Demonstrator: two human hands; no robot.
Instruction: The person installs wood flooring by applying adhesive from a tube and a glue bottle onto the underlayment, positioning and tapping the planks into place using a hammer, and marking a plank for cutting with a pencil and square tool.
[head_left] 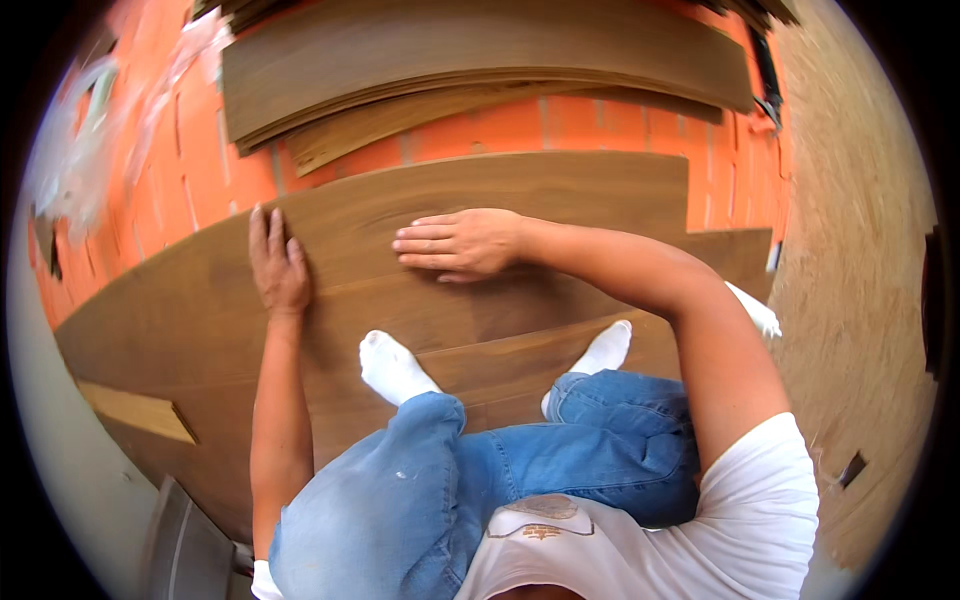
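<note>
Brown wood floor planks (560, 195) lie joined under me, their far edge bordering an orange underlayment (450, 138). My left hand (277, 262) rests flat on the planks, its fingertips at that far edge. Palm down, my right hand (462, 245) lies on the planks near the middle, fingers stretched out and pointing left. Neither hand holds anything. My white-socked feet stand on the planks just nearer than the right hand.
Beyond the strip of underlayment lies a stack of loose planks (480, 50). Crumpled clear plastic (75, 165) is at the far left. A short light wood piece (138, 411) lies at the left. Bare wood-sheet subfloor (845, 250) runs along the right.
</note>
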